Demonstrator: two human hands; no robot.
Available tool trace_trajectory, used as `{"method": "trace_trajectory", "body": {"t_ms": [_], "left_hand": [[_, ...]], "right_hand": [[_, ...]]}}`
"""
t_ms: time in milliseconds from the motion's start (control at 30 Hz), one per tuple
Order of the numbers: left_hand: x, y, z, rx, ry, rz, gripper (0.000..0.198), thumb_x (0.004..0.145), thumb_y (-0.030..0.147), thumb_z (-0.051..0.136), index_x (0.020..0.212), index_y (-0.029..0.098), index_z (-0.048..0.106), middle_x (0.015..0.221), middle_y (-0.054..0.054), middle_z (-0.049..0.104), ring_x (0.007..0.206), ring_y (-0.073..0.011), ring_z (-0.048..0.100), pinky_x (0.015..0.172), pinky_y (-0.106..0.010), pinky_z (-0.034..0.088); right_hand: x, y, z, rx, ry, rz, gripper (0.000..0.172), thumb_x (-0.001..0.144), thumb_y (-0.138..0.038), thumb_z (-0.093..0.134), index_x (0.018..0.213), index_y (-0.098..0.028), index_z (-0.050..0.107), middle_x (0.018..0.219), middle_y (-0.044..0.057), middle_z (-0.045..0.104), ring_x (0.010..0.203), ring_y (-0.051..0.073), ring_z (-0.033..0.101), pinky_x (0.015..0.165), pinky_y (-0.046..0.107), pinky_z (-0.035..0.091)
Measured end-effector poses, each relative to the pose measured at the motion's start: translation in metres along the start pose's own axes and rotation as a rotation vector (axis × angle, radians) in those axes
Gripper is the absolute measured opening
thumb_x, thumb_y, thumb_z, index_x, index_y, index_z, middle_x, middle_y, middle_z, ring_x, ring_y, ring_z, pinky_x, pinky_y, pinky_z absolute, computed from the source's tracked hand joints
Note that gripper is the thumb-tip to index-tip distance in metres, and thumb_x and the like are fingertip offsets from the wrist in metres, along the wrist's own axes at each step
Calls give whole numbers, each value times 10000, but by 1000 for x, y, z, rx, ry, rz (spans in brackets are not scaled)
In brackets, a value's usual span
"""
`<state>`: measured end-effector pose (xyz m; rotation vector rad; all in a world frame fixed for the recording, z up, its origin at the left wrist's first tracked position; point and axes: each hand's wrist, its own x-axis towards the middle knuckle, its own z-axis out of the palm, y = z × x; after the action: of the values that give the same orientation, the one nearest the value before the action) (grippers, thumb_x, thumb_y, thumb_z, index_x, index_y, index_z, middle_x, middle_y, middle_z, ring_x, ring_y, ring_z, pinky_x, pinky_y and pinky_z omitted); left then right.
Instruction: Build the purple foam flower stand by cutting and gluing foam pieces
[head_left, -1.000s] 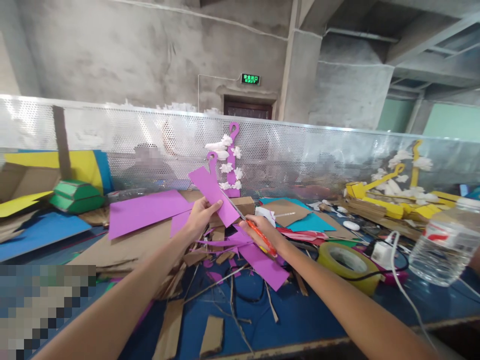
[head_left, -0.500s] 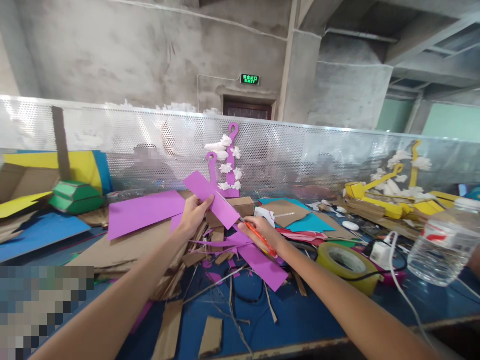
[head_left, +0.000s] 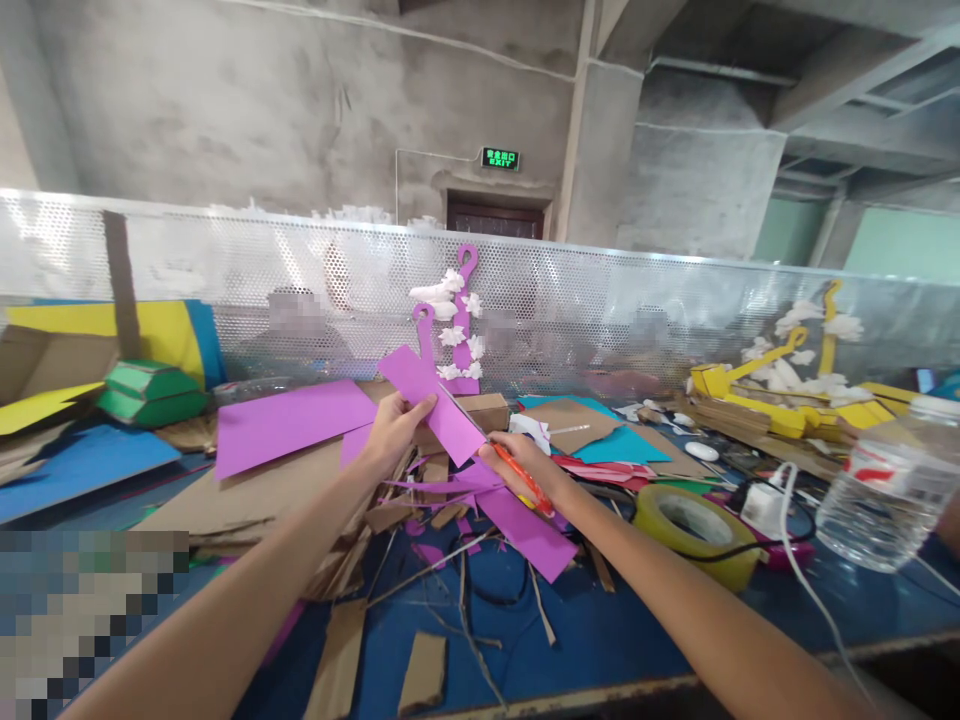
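Observation:
Purple card (head_left: 442,405) is pinched between the thumb and fingers of my left hand (head_left: 396,425). My right hand (head_left: 525,465) is closed round the orange handles of a pair of scissors (head_left: 523,478). The blades lie along the upper right edge of the card. Below the scissors a second purple piece (head_left: 529,530) rests among purple scraps and cardboard strips. Behind the card stands a purple shape with a hooked top (head_left: 466,325) and white tufts on it.
A blue table (head_left: 555,650) carries cardboard offcuts, a large purple sheet (head_left: 292,425), a green faceted block (head_left: 152,393), yellow tape (head_left: 697,535), a water bottle (head_left: 877,490) and yellow hooked shapes (head_left: 787,400). A perforated metal screen (head_left: 585,300) stands behind.
My left hand and the purple card have shifted slightly to the right. The scissors remain against the card's edge, and my right hand has hardly moved.

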<state>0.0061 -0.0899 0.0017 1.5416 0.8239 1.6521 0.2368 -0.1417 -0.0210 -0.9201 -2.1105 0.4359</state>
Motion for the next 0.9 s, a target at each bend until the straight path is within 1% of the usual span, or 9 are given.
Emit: {"method": "trace_trajectory", "body": {"t_ms": [167,267,333,433,567,733,900], "left_hand": [[0,1,0,-11,-8,-21,473,642,528,840,876,131,729,804,-81,750,712,-228,677,646,-332,541],[-1,3,2,-55,1,-36,470,635,507,848,883,130,719,803,-81,745,720,-230,685,668,-344,553],[-5,7,4,-83,-39,-69,449,644,488,847,880,131,712,825,-87,748,733,-233,693,691,-358,563],[-11,12,9,-114,-127,-156,431,657,471,843,896,139,708,838,-92,751,756,-259,711,711,-396,580],[-16,15,14,-140,-143,-192,430,658,456,847,910,140,699,844,-99,752,765,-276,721,709,-414,592],[-16,15,14,-146,-131,-186,446,657,453,848,916,126,689,868,-99,749,780,-263,719,723,-398,592],[-17,12,13,-152,-149,-196,421,701,452,825,921,122,684,854,-84,740,748,-227,707,728,-369,583]], "right_hand": [[0,-2,1,0,24,0,478,933,-594,524,672,-197,466,598,-28,459,586,135,427,570,268,295],[-1,-4,1,-4,32,-8,465,938,-579,518,677,-199,461,600,-32,444,592,133,411,577,266,299],[-1,-4,2,-3,32,-19,442,946,-558,512,694,-198,467,618,-29,458,610,138,427,584,264,306],[-2,-4,1,14,25,-1,406,950,-532,513,724,-198,471,640,-28,482,613,139,443,576,260,307],[-1,-1,0,34,22,21,392,933,-526,535,733,-189,508,666,-23,505,621,138,441,589,260,320],[2,3,2,35,47,34,405,922,-526,540,707,-184,511,636,-31,478,612,132,424,586,254,314],[3,4,4,51,58,45,418,911,-532,558,687,-189,479,615,-39,448,587,123,400,566,251,298]]}}
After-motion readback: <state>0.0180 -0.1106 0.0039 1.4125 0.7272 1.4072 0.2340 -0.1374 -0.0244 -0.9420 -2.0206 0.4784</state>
